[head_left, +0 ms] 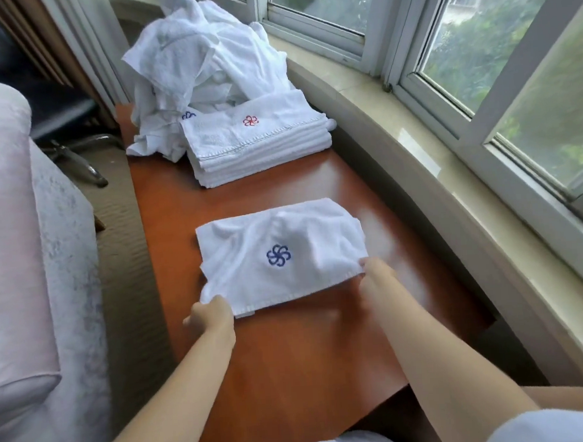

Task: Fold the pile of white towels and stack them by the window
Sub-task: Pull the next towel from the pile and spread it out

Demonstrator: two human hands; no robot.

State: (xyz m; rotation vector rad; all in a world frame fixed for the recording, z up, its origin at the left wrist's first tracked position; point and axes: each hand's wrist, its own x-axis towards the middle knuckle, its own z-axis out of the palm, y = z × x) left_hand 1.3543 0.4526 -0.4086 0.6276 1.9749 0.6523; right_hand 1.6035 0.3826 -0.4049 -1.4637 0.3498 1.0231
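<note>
Left hand [209, 313] and right hand [375, 270] each pinch a near corner of the towel [278, 252] — white, folded, blue flower mark — apparently on the table [291, 357]. At 12 o'clock the stack [258, 144]; beyond, the pile [199, 69] beside the window [477, 38].

The fingertips of both hands, left [211, 315] and right [376, 274], are tucked under the towel's [278, 255] near edge. The stack [258, 144] covers the pile's [199, 69] foot, where a blue emblem [188, 115] half shows. The picture's bottom edge cuts off the surface's [291, 350] near end and both forearms.
</note>
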